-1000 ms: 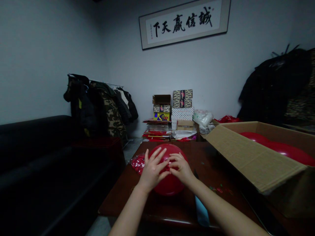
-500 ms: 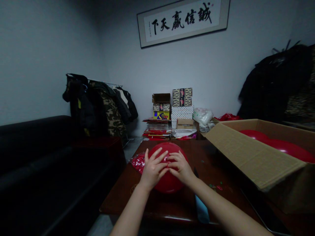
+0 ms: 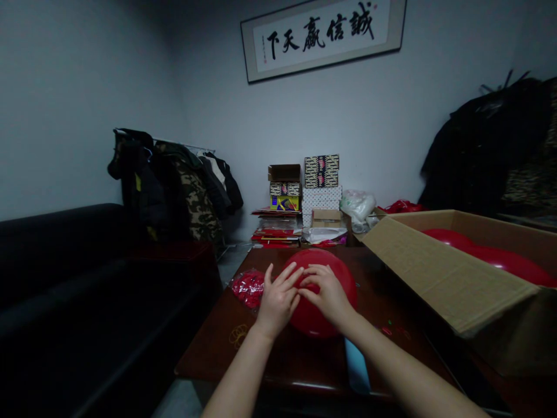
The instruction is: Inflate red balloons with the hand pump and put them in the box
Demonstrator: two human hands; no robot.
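Note:
A round red balloon (image 3: 324,316) is over the dark wooden table, in front of both hands. My left hand (image 3: 279,299) is at its left side with the fingers apart. My right hand (image 3: 328,293) is curled in front of the balloon, thumb and fingertips close together near my left fingers; whatever they pinch, perhaps the balloon's neck, is too small to make out. Left of the balloon lies a shiny clear packet of red pieces (image 3: 248,288). A light blue object (image 3: 357,367) lies at the table's near edge, below my right forearm.
An open cardboard box (image 3: 452,278) with red balloons (image 3: 513,264) stands at the right. Small red and green bits (image 3: 387,331) lie on the table (image 3: 304,368). Stacked boxes (image 3: 322,200) are behind it. A black sofa (image 3: 87,313) fills the left.
The balloon has shifted right between the hands, showing more of the packet at its left. Both hands have moved slightly right, and my right fingers have curled more.

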